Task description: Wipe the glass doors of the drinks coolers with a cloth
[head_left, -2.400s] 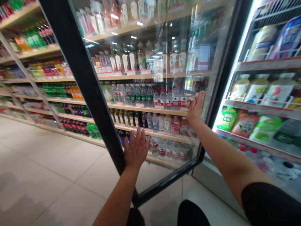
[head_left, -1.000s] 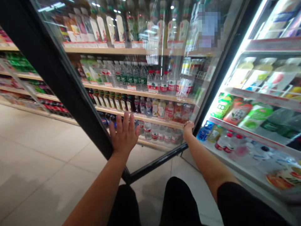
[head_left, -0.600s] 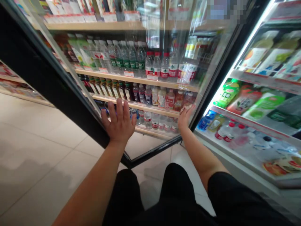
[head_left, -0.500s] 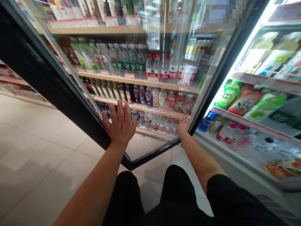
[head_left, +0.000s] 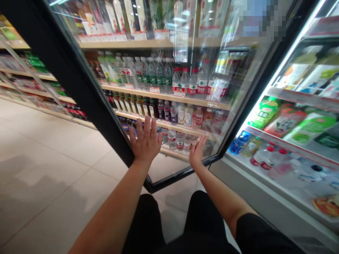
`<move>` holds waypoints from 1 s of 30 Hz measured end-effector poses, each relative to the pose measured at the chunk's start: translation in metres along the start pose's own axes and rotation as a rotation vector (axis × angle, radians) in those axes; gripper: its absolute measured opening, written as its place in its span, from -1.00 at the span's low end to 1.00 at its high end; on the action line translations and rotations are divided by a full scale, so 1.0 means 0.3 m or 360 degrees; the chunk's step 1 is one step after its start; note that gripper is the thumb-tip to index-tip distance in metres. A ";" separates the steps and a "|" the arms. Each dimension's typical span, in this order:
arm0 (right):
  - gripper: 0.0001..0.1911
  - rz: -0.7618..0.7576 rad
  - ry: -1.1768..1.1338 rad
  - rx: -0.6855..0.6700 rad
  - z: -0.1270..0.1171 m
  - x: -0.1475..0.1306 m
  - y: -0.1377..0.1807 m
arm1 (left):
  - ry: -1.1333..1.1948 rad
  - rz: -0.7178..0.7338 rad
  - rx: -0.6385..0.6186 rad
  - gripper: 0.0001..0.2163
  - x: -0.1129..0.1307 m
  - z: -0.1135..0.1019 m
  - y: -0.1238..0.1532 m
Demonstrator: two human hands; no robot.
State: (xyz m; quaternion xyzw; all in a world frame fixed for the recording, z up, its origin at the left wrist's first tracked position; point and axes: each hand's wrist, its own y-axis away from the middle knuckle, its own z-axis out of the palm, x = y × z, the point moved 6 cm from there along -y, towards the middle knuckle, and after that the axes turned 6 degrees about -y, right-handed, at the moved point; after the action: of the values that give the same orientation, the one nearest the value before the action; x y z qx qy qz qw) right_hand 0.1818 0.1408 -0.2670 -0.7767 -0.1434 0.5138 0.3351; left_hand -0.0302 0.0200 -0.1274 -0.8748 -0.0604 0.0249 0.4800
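A glass door [head_left: 165, 171] in a black frame stands swung open in front of me. My left hand [head_left: 146, 143] lies flat near its lower left edge, fingers spread and palm to the glass; it holds nothing that shows. Lower right on the pane is my right hand [head_left: 197, 151], turned edge-on with fingers stretched out. Beside those fingers is a small pale brownish patch; whether it is a reflection or a thing is unclear. Bottles with red caps [head_left: 193, 81] and green-labelled water bottles [head_left: 159, 74] are visible through the door.
To the right stands a lit fridge, its lower shelf [head_left: 293, 187] holding bottles and packs. Large green and orange bottles [head_left: 284, 118] lie on the shelf above. Further shelves [head_left: 58, 93] of goods run behind at left. Pale floor tiles [head_left: 66, 165] spread below them.
My right hand has moved left along the glass, away from the door's right frame. My left hand stays at the lower left of the pane. The view has shifted slightly.
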 end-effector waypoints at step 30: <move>-0.55 -0.1903 0.0210 -0.0970 0.180 -0.162 0.319 | -0.0113 0.0117 0.0104 -0.44 0.033 -0.018 0.005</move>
State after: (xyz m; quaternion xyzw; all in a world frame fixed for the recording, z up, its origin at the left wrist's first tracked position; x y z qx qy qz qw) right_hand 0.1010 0.0631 -0.3101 -0.6533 -0.6664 0.1281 0.3357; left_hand -0.0198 0.0162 -0.1256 -0.8588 -0.0444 0.0755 0.5047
